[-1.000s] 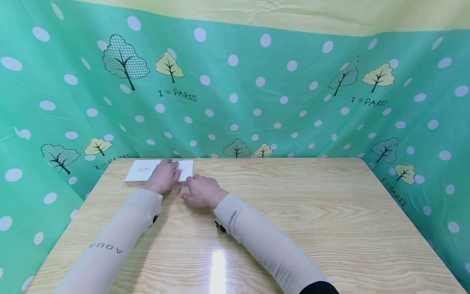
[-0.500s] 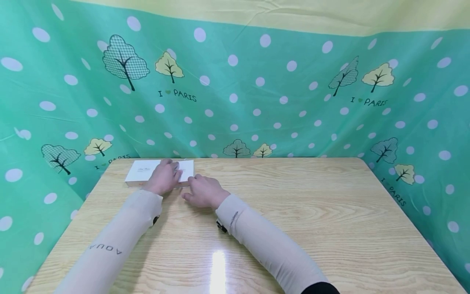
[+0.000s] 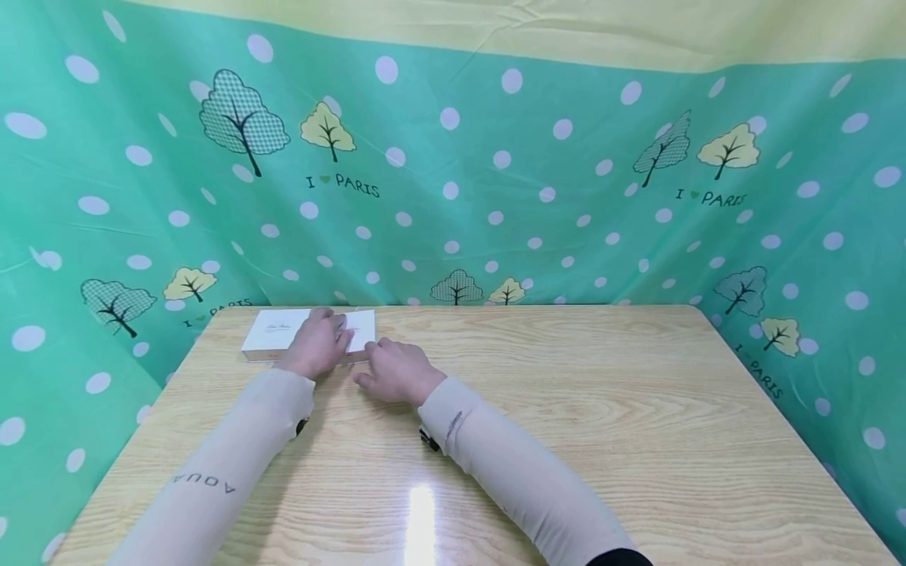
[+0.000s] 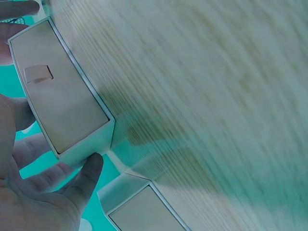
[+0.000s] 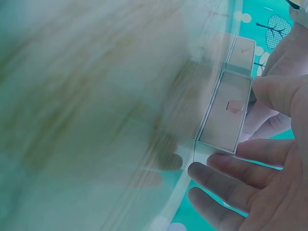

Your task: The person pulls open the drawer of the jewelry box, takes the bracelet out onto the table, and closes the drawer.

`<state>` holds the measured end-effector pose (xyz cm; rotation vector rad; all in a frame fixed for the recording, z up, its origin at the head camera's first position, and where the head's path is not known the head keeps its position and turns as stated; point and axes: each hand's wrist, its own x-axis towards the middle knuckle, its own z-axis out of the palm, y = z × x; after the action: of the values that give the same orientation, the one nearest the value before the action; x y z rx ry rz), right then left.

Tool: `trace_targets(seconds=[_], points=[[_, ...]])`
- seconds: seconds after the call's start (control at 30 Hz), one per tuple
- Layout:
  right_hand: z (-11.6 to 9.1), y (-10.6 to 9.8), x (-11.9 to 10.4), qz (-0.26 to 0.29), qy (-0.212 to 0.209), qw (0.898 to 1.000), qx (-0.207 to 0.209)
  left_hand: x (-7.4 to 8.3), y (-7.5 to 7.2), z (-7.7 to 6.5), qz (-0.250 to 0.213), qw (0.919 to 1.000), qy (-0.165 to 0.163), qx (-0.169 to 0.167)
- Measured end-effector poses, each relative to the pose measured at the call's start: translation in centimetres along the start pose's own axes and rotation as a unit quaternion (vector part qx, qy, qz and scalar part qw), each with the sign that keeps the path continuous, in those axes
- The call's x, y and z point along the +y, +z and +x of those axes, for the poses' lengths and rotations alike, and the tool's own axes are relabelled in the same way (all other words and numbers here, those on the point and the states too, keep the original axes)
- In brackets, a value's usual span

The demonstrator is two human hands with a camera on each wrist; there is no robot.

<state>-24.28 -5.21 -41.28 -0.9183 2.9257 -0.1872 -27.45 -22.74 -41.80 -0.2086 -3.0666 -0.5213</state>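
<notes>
Two white boxes with pinkish drawer fronts lie end to end at the table's far left. My left hand (image 3: 320,343) reaches over the right-hand box (image 3: 362,328), fingers on its top and thumb near the end that faces the left-hand box (image 3: 272,328). A small pull tab (image 4: 38,73) shows on its front in the left wrist view. At the box's other end is my right hand (image 3: 398,369), its fairly straight fingers (image 5: 231,168) right at the edge and corner. Part of the right-hand box's top is hidden under my left hand.
The wood-grain table (image 3: 538,424) reflects a bright strip of light near its front. A green dotted curtain (image 3: 453,157) with printed trees hangs right behind the far edge and along both sides.
My right hand has shifted very slightly to the right. The left hand and both boxes look almost unchanged; the head view has moved a little.
</notes>
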Motion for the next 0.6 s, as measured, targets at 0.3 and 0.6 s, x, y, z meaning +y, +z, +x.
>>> trace_targets(seconds=[0.3, 0.6], points=[[-0.27, -0.04, 0.03, -0.004, 0.005, 1.000, -0.001, -0.01, 0.23, -0.05, -0.003, 0.9998, 0.014, 0.010], [-0.42, -0.04, 0.24, -0.004, 0.005, 1.000, 0.008, -0.03, 0.23, -0.26, 0.000, 0.9998, 0.015, 0.015]])
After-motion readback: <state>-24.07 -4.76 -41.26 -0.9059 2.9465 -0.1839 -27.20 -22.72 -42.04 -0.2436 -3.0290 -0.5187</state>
